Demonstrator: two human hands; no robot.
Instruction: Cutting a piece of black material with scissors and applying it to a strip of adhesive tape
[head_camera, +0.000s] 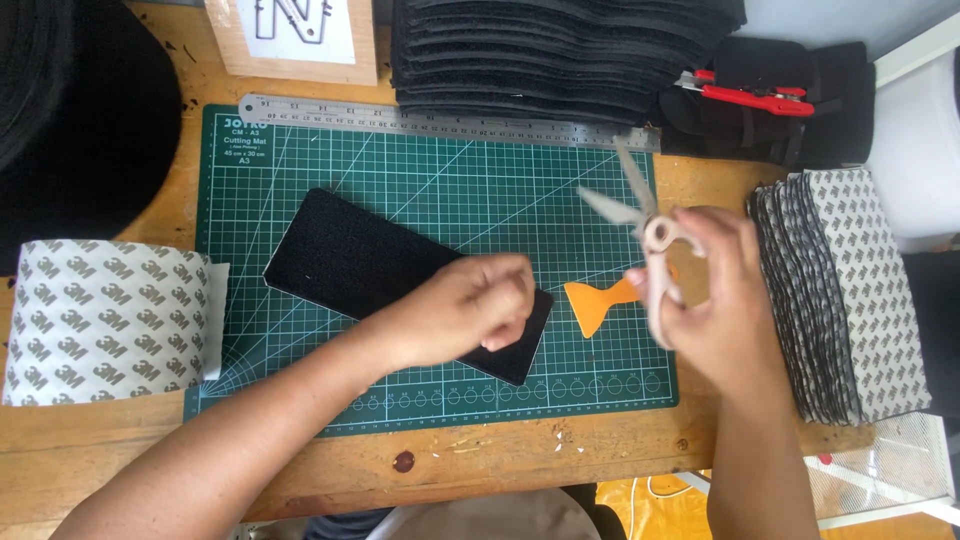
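Two bare arms reach up from the bottom edge, over the front of the wooden surface (120, 450). On the left, the left hand (465, 310) rests on the near corner of a black fuzzy rectangle (370, 265), its fingers (505, 335) curled and pinching that corner. This black piece lies slanted on a green cutting mat (420, 180) with white grid lines.

Over on the right, the right hand (725, 300) holds a pair of scissors (645, 235) — pale handles, blades spread apart and pointing up. Those fingers are wrapped around the handles. They are a bit blurry. Just left of that hand, an orange plastic scraper (595, 303) lies flat on the mat, partly hidden.

A metal ruler (440, 120) lies along the far edge of the mat. Behind it sits a tall stack of black pieces (550, 50). A red-handled cutter (755, 95) lies on black cloth at the far right. A roll of backing paper (105, 320) sits at the left — a stack of cut backing sheets (850, 290) stands at the right.
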